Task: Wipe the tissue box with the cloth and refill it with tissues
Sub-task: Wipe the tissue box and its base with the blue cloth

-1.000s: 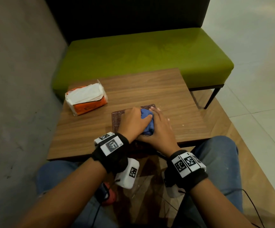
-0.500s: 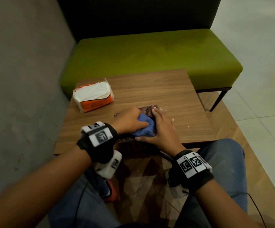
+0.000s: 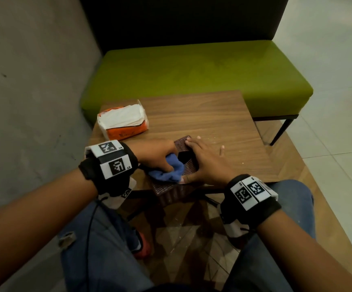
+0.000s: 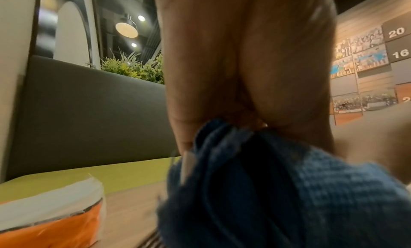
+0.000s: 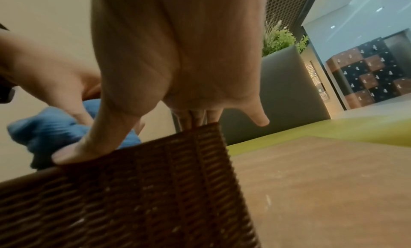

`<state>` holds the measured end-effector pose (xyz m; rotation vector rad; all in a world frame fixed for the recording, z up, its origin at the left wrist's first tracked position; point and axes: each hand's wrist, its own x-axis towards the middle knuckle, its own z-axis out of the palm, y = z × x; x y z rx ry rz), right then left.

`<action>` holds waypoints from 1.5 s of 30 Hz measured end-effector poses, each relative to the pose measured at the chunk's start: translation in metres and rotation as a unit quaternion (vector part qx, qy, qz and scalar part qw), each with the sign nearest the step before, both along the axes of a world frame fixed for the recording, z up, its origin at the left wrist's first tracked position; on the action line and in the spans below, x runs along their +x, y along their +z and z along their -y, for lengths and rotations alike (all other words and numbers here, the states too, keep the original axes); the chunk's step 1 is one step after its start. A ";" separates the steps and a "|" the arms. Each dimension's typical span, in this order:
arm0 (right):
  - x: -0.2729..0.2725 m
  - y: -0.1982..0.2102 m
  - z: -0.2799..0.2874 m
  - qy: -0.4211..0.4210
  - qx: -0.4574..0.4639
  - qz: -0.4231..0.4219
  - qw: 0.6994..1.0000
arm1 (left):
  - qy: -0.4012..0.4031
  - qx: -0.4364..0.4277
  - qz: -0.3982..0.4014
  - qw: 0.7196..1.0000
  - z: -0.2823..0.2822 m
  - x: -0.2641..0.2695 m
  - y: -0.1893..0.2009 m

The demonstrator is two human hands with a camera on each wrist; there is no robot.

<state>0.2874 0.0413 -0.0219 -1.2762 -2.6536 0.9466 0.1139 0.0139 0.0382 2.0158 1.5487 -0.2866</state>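
The numbers 20 and 16 stand in white on dark wall panels (image 4: 397,42) beside photo collages.

Lighting is dim and warm in all three views; round ceiling lamps (image 4: 126,29) glow in the left wrist view, and brighter daylight falls on the floor (image 3: 329,60) at the far right. Both wrist views show motion blur, strongest on the blue cloth (image 4: 278,190) and the woven box (image 5: 133,199). Straight lines bend toward the frame edges.
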 end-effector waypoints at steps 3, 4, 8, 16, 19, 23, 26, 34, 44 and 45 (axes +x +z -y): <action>-0.002 0.008 -0.009 0.029 -0.022 0.037 0.999 | 0.003 0.011 0.054 0.999 0.002 -0.010 0.002; -0.002 0.010 -0.012 0.037 -0.028 0.043 0.998 | 0.037 0.029 0.099 0.994 0.006 -0.016 0.001; 0.002 0.017 -0.021 0.026 -0.017 0.029 0.999 | 0.326 0.130 0.375 0.858 0.029 -0.034 -0.012; -0.014 0.000 0.050 -0.171 0.055 -0.059 0.982 | 0.378 0.343 0.286 0.811 0.023 -0.033 -0.016; -0.026 -0.016 0.066 -0.180 0.037 -0.060 0.981 | 0.304 0.224 0.253 0.891 0.014 -0.023 -0.023; -0.023 -0.027 0.060 -0.178 0.046 -0.075 0.980 | 0.163 0.095 0.136 0.973 0.023 -0.021 -0.033; -0.020 -0.026 0.056 -0.161 0.039 -0.076 0.983 | 0.179 0.213 0.121 0.953 0.024 -0.027 -0.035; -0.021 -0.027 0.055 -0.159 0.034 -0.078 0.984 | 0.149 0.376 -0.120 0.907 0.029 -0.015 -0.018; -0.019 -0.026 0.053 -0.149 0.037 -0.078 0.985 | 0.002 0.254 -0.171 0.952 0.036 0.008 -0.026; -0.019 -0.026 0.053 -0.148 0.037 -0.081 0.985 | 0.020 0.228 -0.139 0.963 0.033 0.003 -0.024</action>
